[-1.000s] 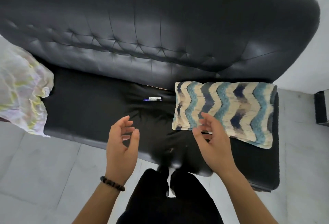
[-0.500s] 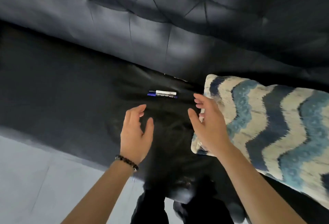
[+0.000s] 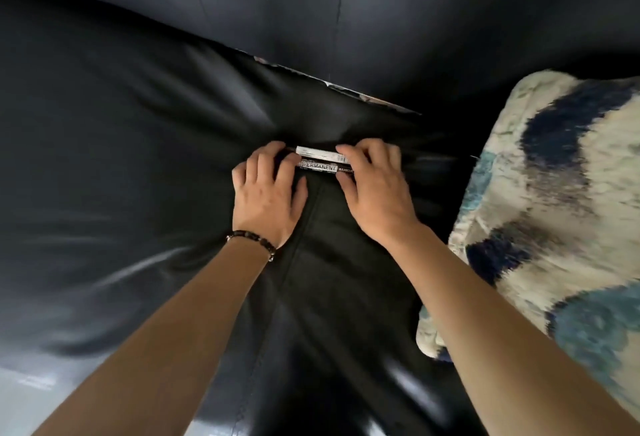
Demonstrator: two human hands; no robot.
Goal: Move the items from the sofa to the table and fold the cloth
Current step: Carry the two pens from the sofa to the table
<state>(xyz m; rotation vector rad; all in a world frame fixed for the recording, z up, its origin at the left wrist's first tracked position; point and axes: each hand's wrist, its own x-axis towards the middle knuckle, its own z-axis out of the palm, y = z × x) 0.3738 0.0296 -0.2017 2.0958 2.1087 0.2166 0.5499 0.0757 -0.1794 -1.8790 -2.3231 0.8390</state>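
While the left hand (image 3: 268,190) and right hand (image 3: 375,190) pinch opposite ends of the two markers (image 3: 318,168) lying side by side on the sofa seat (image 3: 138,158) near its far crease, a loose fingertip grip could let one roll free and slip into that gap.

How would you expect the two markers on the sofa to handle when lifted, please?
The markers look slim and rigid, so probably light and stiff. Two separate round barrels may roll apart on the glossy sofa seat.
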